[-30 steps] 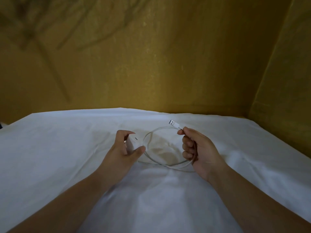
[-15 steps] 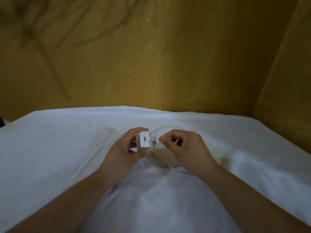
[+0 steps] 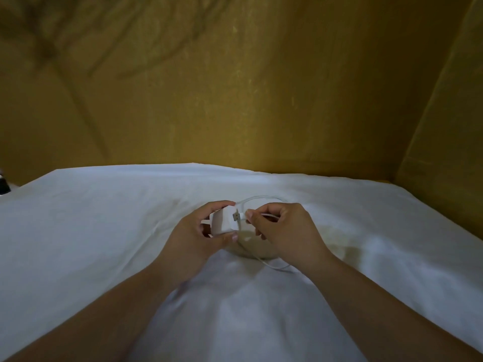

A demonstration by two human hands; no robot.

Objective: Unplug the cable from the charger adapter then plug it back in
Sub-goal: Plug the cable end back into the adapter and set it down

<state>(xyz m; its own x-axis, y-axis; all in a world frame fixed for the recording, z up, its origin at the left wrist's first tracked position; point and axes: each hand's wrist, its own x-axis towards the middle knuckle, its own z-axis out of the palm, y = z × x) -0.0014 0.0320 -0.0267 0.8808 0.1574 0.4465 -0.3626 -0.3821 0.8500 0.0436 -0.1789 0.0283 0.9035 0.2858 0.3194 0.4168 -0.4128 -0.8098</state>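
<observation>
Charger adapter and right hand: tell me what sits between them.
In the head view, only the cable's USB plug, pinched by the right hand, bridges to the charger adapter in the left hand.

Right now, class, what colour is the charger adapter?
White, seen best in the head view: the charger adapter.

Bare sheet (image 3: 104, 231) around; wall (image 3: 235, 100) behind.

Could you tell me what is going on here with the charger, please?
A person is plugging a cable back into a charger adapter over a white sheet. The left hand holds the white adapter, port facing the right hand, which pinches the cable's plug right at the port. The metal tip is still visible, so it is not fully seated. The rest of the cable loops on the sheet.
</observation>
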